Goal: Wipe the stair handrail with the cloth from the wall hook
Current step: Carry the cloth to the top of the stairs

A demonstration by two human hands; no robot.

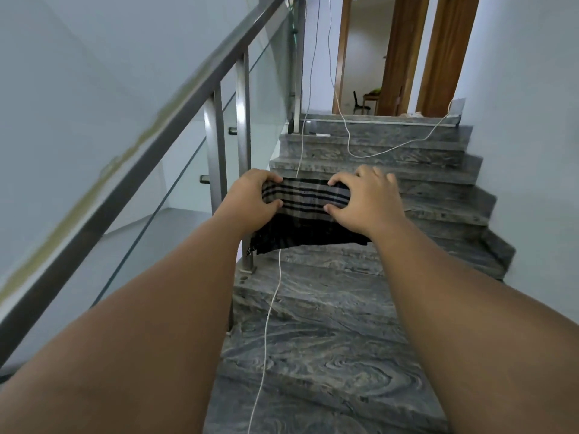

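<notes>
A dark cloth (pixel 308 214) with grey and black stripes is stretched flat between my two hands over the stairs. My left hand (pixel 250 198) grips its left edge, fingers curled over the top. My right hand (pixel 363 198) grips its right edge the same way. The metal handrail (pixel 175 120) runs diagonally from lower left to upper middle, to the left of both hands and apart from the cloth. No wall hook shows in view.
Grey marble steps (pixel 329 339) rise ahead to a landing with wooden door frames (pixel 404 54). A white cable (pixel 269 324) trails down the steps. Steel posts (pixel 216 145) and glass panels stand under the rail. White walls close in on both sides.
</notes>
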